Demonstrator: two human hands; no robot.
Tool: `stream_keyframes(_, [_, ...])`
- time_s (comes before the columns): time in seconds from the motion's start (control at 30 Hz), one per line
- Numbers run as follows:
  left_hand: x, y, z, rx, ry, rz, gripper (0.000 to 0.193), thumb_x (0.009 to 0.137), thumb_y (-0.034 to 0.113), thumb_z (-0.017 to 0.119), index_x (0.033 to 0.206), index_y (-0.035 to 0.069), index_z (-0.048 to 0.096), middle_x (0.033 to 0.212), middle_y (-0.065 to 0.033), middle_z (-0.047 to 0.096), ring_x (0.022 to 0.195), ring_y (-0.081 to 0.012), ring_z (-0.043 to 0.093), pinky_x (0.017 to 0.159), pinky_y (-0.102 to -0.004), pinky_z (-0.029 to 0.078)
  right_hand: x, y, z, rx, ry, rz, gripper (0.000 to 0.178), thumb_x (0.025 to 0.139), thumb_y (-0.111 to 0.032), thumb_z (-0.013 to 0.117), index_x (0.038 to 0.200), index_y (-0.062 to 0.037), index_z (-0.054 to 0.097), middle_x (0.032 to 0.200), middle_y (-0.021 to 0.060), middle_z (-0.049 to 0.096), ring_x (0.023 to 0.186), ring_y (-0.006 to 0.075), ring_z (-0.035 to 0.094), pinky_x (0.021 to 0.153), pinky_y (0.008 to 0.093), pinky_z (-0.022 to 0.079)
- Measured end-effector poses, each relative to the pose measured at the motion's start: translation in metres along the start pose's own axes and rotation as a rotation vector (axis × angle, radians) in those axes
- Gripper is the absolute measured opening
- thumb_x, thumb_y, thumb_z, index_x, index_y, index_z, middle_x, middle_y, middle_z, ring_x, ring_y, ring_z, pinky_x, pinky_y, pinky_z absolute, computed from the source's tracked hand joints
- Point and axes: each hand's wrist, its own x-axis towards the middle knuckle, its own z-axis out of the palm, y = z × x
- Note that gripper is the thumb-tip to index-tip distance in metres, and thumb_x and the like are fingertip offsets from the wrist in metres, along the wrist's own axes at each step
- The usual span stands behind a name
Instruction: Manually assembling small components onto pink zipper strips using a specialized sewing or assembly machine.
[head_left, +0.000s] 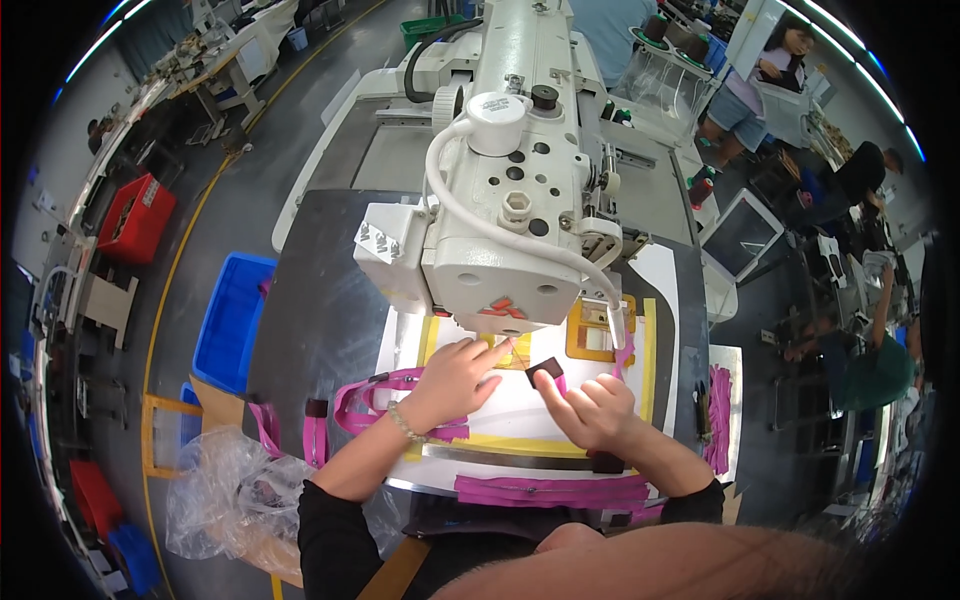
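My left hand [450,385] reaches under the head of a white industrial sewing machine [500,250]. Its index finger is stretched out near the needle area by a small yellow plate [512,350], and its thumb stands apart. A dark rectangular tab [545,372] with a bit of magenta showing lies at the fingertips of my right hand [595,412]. The right fingers are curled and seem to pinch the tab. Beside my left wrist, a magenta zipper strip [350,405] loops over the white work plate [490,405]. The needle tip is too small to make out.
More magenta zipper strips [550,490] lie along the near edge, and a bundle [718,420] lies at right. A yellow frame [590,340] sits on the plate. At left are a blue bin [230,320] and clear plastic bags [235,495]. Other people work at far right.
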Motion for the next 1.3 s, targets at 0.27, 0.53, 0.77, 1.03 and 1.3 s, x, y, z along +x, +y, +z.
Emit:
stream_keyframes(0.27, [-0.019, -0.025, -0.039, -1.781, 0.091, -0.448, 0.033, 0.084, 0.004, 0.066, 0.112, -0.001, 0.05, 0.084, -0.0069, 0.064, 0.081, -0.0184, 0.066, 0.077, -0.0283, 0.052, 0.016, -0.043, 0.003, 0.639, -0.317, 0.141, 0.053, 0.085, -0.016, 0.061, 0.137, -0.0144, 0.049, 0.13, 0.0156, 0.051, 0.115, 0.0256, 0.054, 0.087, 0.0409, 0.046])
stream_keyframes(0.53, [-0.042, -0.077, -0.068, -0.616, 0.181, -0.484, 0.024, 0.076, -0.002, 0.065, 0.099, -0.003, 0.06, 0.08, -0.0038, 0.062, 0.073, -0.0176, 0.061, 0.069, -0.03, 0.049, -0.062, -0.077, -0.035, 0.68, -0.406, 0.137, 0.049, 0.084, -0.035, 0.068, 0.129, -0.0184, 0.057, 0.135, 0.008, 0.051, 0.122, 0.0182, 0.05, 0.101, 0.0399, 0.033])
stream_keyframes(0.77, [-0.042, -0.095, -0.063, 0.723, 0.18, -0.31, 0.041, 0.076, 0.013, 0.067, 0.116, 0.011, 0.057, 0.128, -0.0097, 0.051, 0.123, -0.0255, 0.047, 0.105, -0.0509, 0.028, -0.104, -0.101, -0.033, 0.46, -0.57, 0.027, 0.045, 0.091, -0.031, 0.058, 0.135, -0.0299, 0.05, 0.135, 0.0039, 0.051, 0.121, 0.0183, 0.05, 0.103, 0.0418, 0.033])
stream_keyframes(1.03, [-0.087, -0.031, -0.073, 0.463, 0.243, -0.479, 0.068, 0.081, 0.031, 0.066, 0.142, 0.015, 0.041, 0.154, -0.0152, 0.025, 0.14, -0.0324, 0.027, 0.109, -0.0591, 0.015, -0.096, -0.094, -0.018, 0.616, -0.475, 0.111, 0.054, 0.083, -0.02, 0.061, 0.135, -0.0273, 0.051, 0.135, 0.0085, 0.051, 0.123, 0.0226, 0.05, 0.1, 0.042, 0.037])
stream_keyframes(1.3, [-0.18, -0.065, -0.07, 0.561, 0.064, -0.458, 0.045, 0.083, 0.02, 0.06, 0.127, 0.031, 0.061, 0.154, -0.014, 0.029, 0.142, -0.0315, 0.026, 0.111, -0.0575, 0.013, -0.095, -0.095, -0.017, 0.628, -0.468, 0.131, 0.049, 0.082, -0.019, 0.062, 0.129, -0.0271, 0.057, 0.131, 0.0088, 0.055, 0.121, 0.0239, 0.052, 0.099, 0.0428, 0.038])
